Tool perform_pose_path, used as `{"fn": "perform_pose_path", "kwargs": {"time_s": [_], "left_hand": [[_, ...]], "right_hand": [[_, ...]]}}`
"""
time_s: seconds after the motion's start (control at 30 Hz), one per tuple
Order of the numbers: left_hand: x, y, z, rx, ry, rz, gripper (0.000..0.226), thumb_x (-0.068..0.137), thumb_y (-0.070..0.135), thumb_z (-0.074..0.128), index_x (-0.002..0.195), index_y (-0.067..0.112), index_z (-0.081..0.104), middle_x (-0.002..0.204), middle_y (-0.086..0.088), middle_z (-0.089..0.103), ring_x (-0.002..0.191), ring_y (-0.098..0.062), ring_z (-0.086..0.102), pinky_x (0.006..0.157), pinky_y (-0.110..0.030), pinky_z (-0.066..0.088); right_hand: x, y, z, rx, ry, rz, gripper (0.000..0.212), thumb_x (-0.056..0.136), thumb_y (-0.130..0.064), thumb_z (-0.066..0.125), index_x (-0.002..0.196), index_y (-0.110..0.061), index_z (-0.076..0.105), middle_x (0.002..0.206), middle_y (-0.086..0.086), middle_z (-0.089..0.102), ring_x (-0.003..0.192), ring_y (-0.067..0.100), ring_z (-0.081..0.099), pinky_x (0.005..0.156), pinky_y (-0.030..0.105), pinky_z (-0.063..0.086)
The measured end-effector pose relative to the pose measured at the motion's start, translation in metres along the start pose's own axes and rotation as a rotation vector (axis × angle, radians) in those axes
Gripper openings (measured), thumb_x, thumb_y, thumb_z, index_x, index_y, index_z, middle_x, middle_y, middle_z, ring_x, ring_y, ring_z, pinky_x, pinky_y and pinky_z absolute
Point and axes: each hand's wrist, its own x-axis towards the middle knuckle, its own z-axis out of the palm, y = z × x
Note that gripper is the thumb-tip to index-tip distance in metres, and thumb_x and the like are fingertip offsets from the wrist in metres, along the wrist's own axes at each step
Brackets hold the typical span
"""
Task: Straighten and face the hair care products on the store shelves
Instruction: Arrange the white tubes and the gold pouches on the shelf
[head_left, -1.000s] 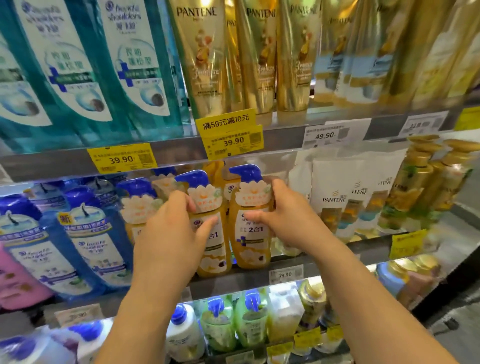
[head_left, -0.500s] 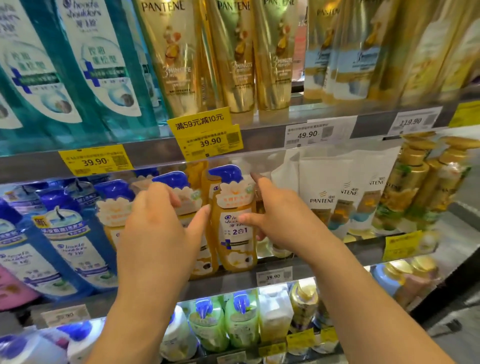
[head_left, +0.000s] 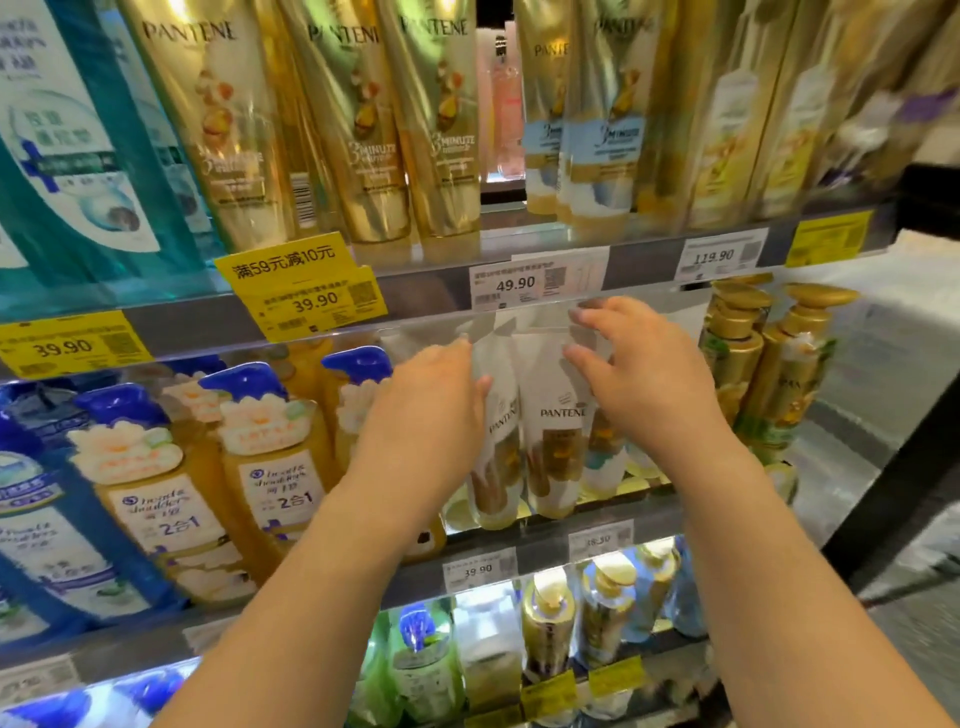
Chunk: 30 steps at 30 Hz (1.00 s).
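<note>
left hand (head_left: 431, 415): on the left side of the white tubes (head_left: 550, 431), fingers fairly straight and together, tips behind the left tube's edge. Looks like a flat press, not a grip; can't confirm contact at the tips.
right hand (head_left: 644, 379): fingers spread and lightly bent, reaching at the upper right of the same tubes. Thumb near the front tube's shoulder. Holds nothing that I can see.
why: hands bracket the group from both sides, probably to square the tubes up and turn labels forward.
white tubes: middle shelf (head_left: 545, 540), cap down, between the orange pump bottles (head_left: 270, 467) and the gold pump bottles (head_left: 753, 358). Front one faces out, logo readable; the left one is turned, logo running sideways, so it needs facing.
orange pump bottles: upright in a row, labels forward, look done.
top shelf: gold tubes (head_left: 363, 130) and teal bottles (head_left: 62, 156), untouched.
hidden: tube tops blurred behind the clear shelf lip (head_left: 519, 322); right-hand tubes covered by the wrist; how many tubes sit behind is unknown.
blurry: right edge smeared, far products unreadable. Lower shelf partly blocked by both forearms.
</note>
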Motion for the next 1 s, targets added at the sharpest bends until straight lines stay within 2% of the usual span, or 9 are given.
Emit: {"fn": "perform_pose_path", "kwargs": {"time_s": [0.13, 0.2, 0.27, 0.33, 0.4, 0.43, 0.63, 0.77, 1.0], "left_hand": [[0.016, 0.010, 0.014, 0.050, 0.022, -0.071, 0.026, 0.098, 0.025, 0.057, 0.122, 0.016, 0.056, 0.111, -0.007, 0.063, 0.086, -0.023, 0.068, 0.074, -0.036, 0.056], [0.018, 0.012, 0.017, 0.099, 0.078, -0.078, 0.024, 0.096, 0.015, 0.059, 0.120, 0.015, 0.059, 0.107, -0.008, 0.066, 0.093, -0.026, 0.065, 0.068, -0.031, 0.048], [0.019, 0.010, 0.015, 0.125, 0.139, -0.081, 0.019, 0.096, 0.010, 0.056, 0.113, 0.015, 0.063, 0.101, -0.008, 0.068, 0.090, -0.025, 0.062, 0.063, -0.031, 0.038], [0.021, 0.004, 0.009, 0.136, 0.165, -0.100, 0.022, 0.092, 0.003, 0.052, 0.104, 0.016, 0.065, 0.098, -0.009, 0.069, 0.088, -0.026, 0.059, 0.063, -0.032, 0.036], [0.021, 0.000, 0.004, 0.137, 0.163, -0.111, 0.028, 0.088, 0.000, 0.050, 0.105, 0.015, 0.067, 0.099, -0.009, 0.070, 0.095, -0.029, 0.060, 0.065, -0.035, 0.038], [0.021, -0.001, 0.002, 0.138, 0.167, -0.108, 0.029, 0.088, 0.000, 0.051, 0.105, 0.016, 0.067, 0.100, -0.009, 0.070, 0.097, -0.031, 0.061, 0.066, -0.035, 0.039], [0.020, 0.002, -0.001, 0.214, 0.150, -0.118, 0.022, 0.089, 0.004, 0.053, 0.102, 0.018, 0.064, 0.099, -0.007, 0.069, 0.088, -0.026, 0.056, 0.064, -0.033, 0.034], [0.021, 0.001, -0.002, 0.233, 0.149, -0.133, 0.022, 0.090, 0.005, 0.054, 0.105, 0.019, 0.063, 0.101, -0.005, 0.068, 0.094, -0.027, 0.059, 0.066, -0.035, 0.038], [0.018, 0.001, -0.003, 0.179, 0.172, -0.120, 0.019, 0.093, 0.007, 0.057, 0.107, 0.018, 0.063, 0.102, -0.005, 0.069, 0.096, -0.026, 0.060, 0.069, -0.033, 0.041]], "right_hand": [[0.011, 0.011, 0.003, -0.082, -0.084, -0.038, 0.040, 0.103, -0.037, 0.049, 0.141, -0.027, 0.054, 0.132, 0.004, 0.062, 0.117, 0.030, 0.060, 0.087, 0.043, 0.049], [0.016, 0.013, 0.003, -0.104, -0.113, -0.074, 0.037, 0.103, -0.037, 0.049, 0.138, -0.028, 0.058, 0.125, 0.004, 0.067, 0.113, 0.030, 0.062, 0.083, 0.042, 0.049], [0.020, 0.015, 0.002, -0.073, -0.110, -0.095, 0.032, 0.102, -0.038, 0.051, 0.130, -0.029, 0.064, 0.120, 0.000, 0.071, 0.108, 0.026, 0.066, 0.083, 0.040, 0.051], [0.022, 0.016, 0.001, 0.027, -0.125, -0.087, 0.023, 0.101, -0.036, 0.053, 0.117, -0.033, 0.069, 0.100, -0.014, 0.073, 0.083, 0.011, 0.073, 0.077, 0.037, 0.056], [0.025, 0.016, 0.002, 0.138, -0.157, -0.064, 0.015, 0.101, -0.032, 0.055, 0.103, -0.036, 0.069, 0.079, -0.024, 0.064, 0.053, 0.000, 0.069, 0.068, 0.035, 0.058], [0.027, 0.017, 0.002, 0.178, -0.168, -0.056, 0.014, 0.101, -0.030, 0.056, 0.098, -0.037, 0.068, 0.077, -0.024, 0.062, 0.048, -0.001, 0.067, 0.067, 0.035, 0.059], [0.033, 0.019, 0.004, 0.267, -0.212, -0.074, 0.018, 0.100, -0.026, 0.057, 0.088, -0.039, 0.061, 0.082, -0.021, 0.064, 0.046, 0.000, 0.066, 0.072, 0.038, 0.058], [0.035, 0.020, 0.007, 0.269, -0.220, -0.078, 0.024, 0.100, -0.021, 0.055, 0.084, -0.038, 0.059, 0.080, -0.019, 0.065, 0.045, 0.000, 0.066, 0.068, 0.036, 0.058], [0.032, 0.021, 0.012, 0.280, -0.218, -0.111, 0.018, 0.102, -0.028, 0.054, 0.090, -0.041, 0.059, 0.086, -0.020, 0.063, 0.046, -0.001, 0.065, 0.059, 0.024, 0.052]]}}
